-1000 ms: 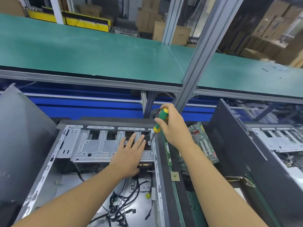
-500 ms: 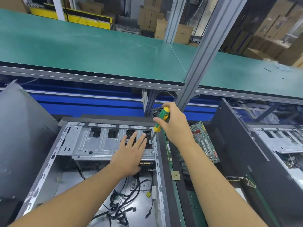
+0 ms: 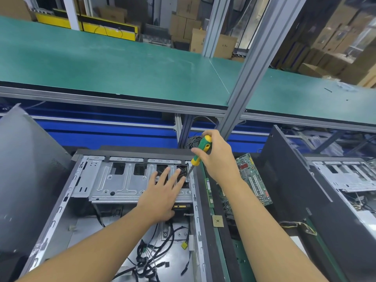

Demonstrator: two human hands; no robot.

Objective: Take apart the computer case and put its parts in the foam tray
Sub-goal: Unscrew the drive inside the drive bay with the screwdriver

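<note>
Grey side panel (image 3: 24, 169) leans at far left, already off the open computer case (image 3: 59, 212), which lies on its side at centre-left with loose cables (image 3: 146, 261) on its floor. On the metal drive cage (image 3: 122, 180) the left hand (image 3: 162, 194) lies flat, fingers straight and spread, likely steadying it against the turning. Just right, the right hand (image 3: 217, 157) clenches the green-yellow screwdriver (image 3: 200, 150), tip down at the cage's far right corner, apparently on a screw. Beyond the case, circuit boards (image 3: 250, 176) stand in a dark holder (image 3: 224, 239), possibly the foam tray; cannot confirm.
</note>
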